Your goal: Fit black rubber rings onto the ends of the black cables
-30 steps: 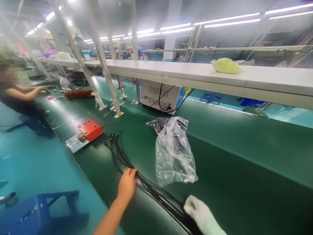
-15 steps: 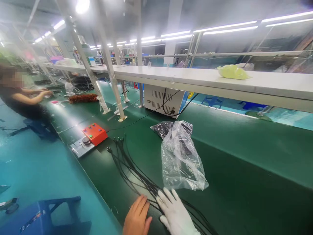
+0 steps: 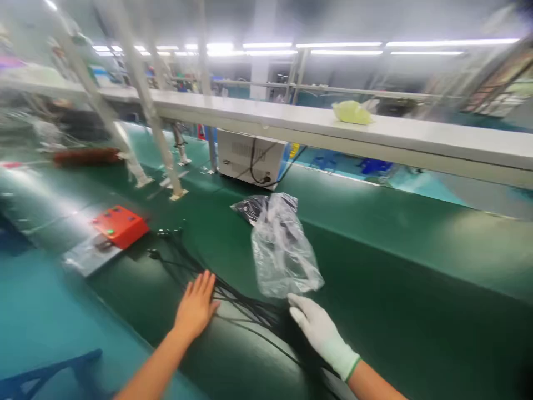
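A bundle of black cables [image 3: 250,306] runs slantwise over the green bench top, with small connector ends [image 3: 164,233] at its far left. My bare left hand [image 3: 196,305] lies on the left part of the bundle, its fingers stretched out. My right hand [image 3: 318,330], in a white glove, rests at the right side of the cables with its fingers extended. Whether its fingertips touch the cables is blurred. Just beyond this hand lies a clear plastic bag [image 3: 285,255] with dark contents at its far end.
An orange control box [image 3: 120,225] with coloured buttons sits on a metal plate to the left. Behind the bag stands a pale vented machine [image 3: 250,158] under a white shelf [image 3: 283,116]. Slanted posts [image 3: 152,111] rise at the left. A blue stool [image 3: 54,369] stands below the bench edge.
My view has swung right. My hands have moved apart: the left reaches farther along the cables toward the connectors, while the right sits nearer the bag. The person at far left is out of view.
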Available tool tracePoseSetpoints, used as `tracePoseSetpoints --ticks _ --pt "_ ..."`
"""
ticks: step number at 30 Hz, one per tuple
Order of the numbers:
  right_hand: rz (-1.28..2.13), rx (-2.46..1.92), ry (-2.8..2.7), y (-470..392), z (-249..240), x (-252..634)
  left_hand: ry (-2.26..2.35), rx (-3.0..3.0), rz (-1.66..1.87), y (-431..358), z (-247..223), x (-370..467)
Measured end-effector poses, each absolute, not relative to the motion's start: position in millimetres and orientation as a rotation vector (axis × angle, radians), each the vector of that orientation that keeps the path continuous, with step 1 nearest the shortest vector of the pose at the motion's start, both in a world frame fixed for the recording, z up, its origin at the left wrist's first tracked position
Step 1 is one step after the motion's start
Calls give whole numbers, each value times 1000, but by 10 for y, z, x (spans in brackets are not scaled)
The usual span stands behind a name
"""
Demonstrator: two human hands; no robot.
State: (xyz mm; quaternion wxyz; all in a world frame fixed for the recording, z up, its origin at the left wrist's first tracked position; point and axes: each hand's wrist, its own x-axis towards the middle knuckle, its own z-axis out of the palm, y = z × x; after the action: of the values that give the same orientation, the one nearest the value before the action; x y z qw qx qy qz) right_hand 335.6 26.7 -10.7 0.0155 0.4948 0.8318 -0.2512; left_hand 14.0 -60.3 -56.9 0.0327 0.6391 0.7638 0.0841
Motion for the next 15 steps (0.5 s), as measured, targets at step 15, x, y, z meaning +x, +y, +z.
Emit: tracePoseSetpoints --ticks 15 --pt "-494 2055 2235 -400 -281 5759 1727 2768 310 -787 -915 2221"
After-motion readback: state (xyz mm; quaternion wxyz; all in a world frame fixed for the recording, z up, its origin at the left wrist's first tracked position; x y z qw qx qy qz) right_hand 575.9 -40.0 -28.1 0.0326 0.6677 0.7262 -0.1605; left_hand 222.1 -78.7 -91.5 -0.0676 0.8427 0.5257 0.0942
